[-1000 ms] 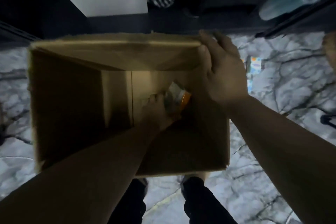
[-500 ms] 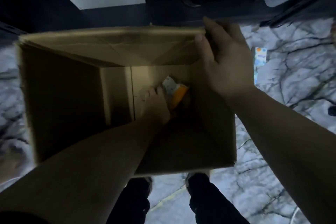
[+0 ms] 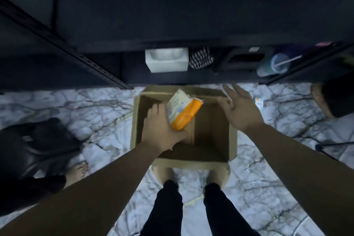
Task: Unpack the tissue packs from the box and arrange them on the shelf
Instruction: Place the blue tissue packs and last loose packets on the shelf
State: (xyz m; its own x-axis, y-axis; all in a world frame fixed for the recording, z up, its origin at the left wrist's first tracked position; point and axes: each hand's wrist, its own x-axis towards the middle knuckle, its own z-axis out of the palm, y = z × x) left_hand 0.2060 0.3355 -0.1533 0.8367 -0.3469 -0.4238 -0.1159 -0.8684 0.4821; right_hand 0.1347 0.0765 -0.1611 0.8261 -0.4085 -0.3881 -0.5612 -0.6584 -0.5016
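Fingers of my left hand (image 3: pixel 161 130) grip a white-and-orange tissue pack (image 3: pixel 183 110) above the open cardboard box (image 3: pixel 210 157). My right hand (image 3: pixel 237 107) hovers spread wide over its far corner. A second ago the pack was deep inside and my right hand held the rim. Marble floor (image 3: pixel 95 105) lies beneath, dark shelf (image 3: pixel 172 25) ahead.
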